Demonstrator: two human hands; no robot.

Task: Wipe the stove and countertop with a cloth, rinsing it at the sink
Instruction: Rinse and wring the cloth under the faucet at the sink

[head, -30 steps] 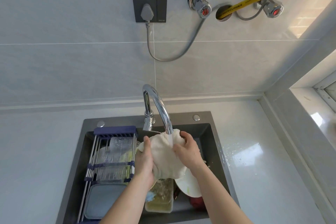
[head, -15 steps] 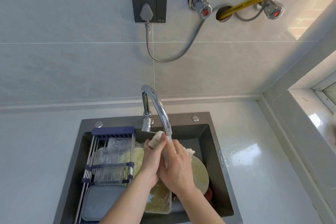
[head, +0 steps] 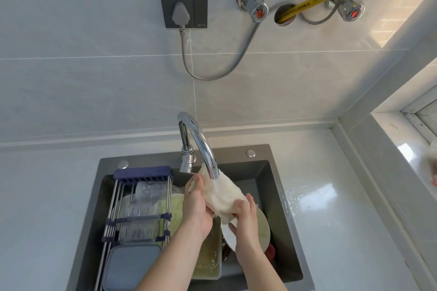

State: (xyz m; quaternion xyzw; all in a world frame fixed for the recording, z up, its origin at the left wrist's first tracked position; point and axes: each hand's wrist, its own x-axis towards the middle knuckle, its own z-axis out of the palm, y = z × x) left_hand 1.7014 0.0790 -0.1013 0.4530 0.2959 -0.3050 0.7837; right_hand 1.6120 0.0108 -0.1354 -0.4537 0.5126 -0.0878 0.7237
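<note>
A wet white cloth (head: 221, 194) is stretched under the running chrome faucet (head: 201, 144) over the dark grey sink (head: 272, 172). My left hand (head: 196, 208) grips the cloth's upper left end, close to the spout. My right hand (head: 246, 220) grips its lower right end, fingers curled round the fabric. Water streams from the spout onto the cloth's middle. The white countertop (head: 331, 208) surrounds the sink. No stove is in view.
A metal drying rack (head: 139, 210) with clear containers spans the sink's left half. Dirty plates (head: 262, 224), a food-soiled tub (head: 208, 257) and a grey lidded box (head: 132, 267) lie in the basin. Wall socket (head: 182, 0), hoses and valves hang above. A window ledge (head: 413, 149) lies right.
The cloth was spread wide, then bunched between both hands pressed together under the tap. Now my hands have drawn apart and the cloth is stretched between them beneath the water.
</note>
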